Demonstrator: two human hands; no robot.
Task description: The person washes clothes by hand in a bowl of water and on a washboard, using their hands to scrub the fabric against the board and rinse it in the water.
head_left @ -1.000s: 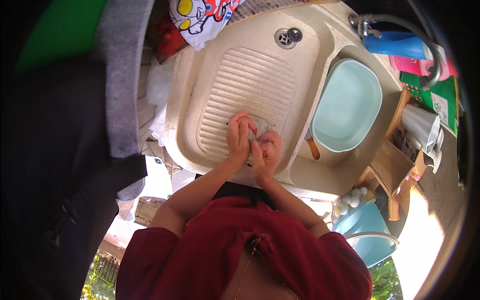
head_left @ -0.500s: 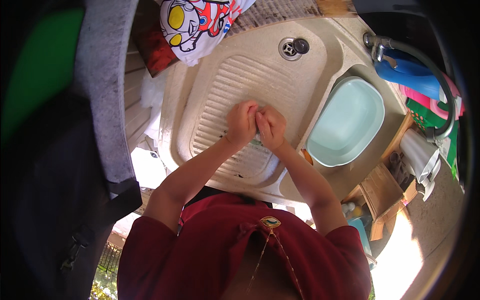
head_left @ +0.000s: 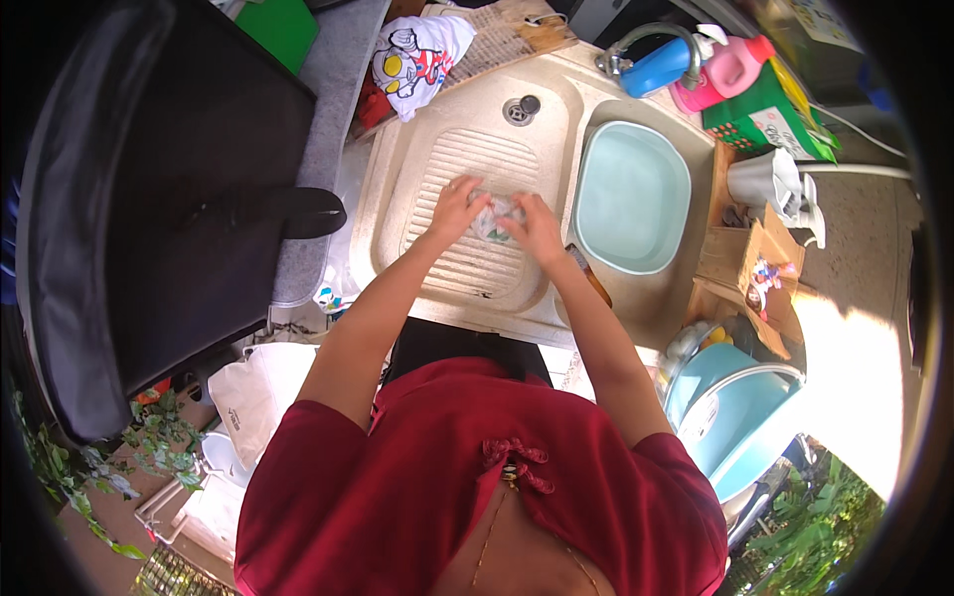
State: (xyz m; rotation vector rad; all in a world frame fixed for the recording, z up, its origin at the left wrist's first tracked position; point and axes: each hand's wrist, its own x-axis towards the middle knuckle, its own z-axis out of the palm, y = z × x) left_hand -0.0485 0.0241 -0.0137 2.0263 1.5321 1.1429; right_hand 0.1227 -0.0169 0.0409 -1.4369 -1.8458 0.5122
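A small crumpled whitish cloth [head_left: 493, 220] with green and reddish patches lies bunched between my hands, over the ribbed part of the beige sink [head_left: 397, 149]. From its left side my left hand [head_left: 458, 211] grips it with curled fingers. My right hand [head_left: 538, 230] has hold of the right side, thumb bent in toward the middle. Both hands are a little apart, so the cloth shows between them. Its full shape is hidden in the folds.
A pale blue basin [head_left: 631, 194] stands in the right-hand bowl, with a brown object [head_left: 588, 273] beside it. The tap [head_left: 614, 62], blue and pink bottles [head_left: 730, 68] sit at the far right. A printed white cloth [head_left: 422, 65] lies at the far left edge.
My hands were clenched together, mostly covering the cloth; now they have moved apart and it shows between them. The view has also shifted, bringing more of the surroundings into sight.
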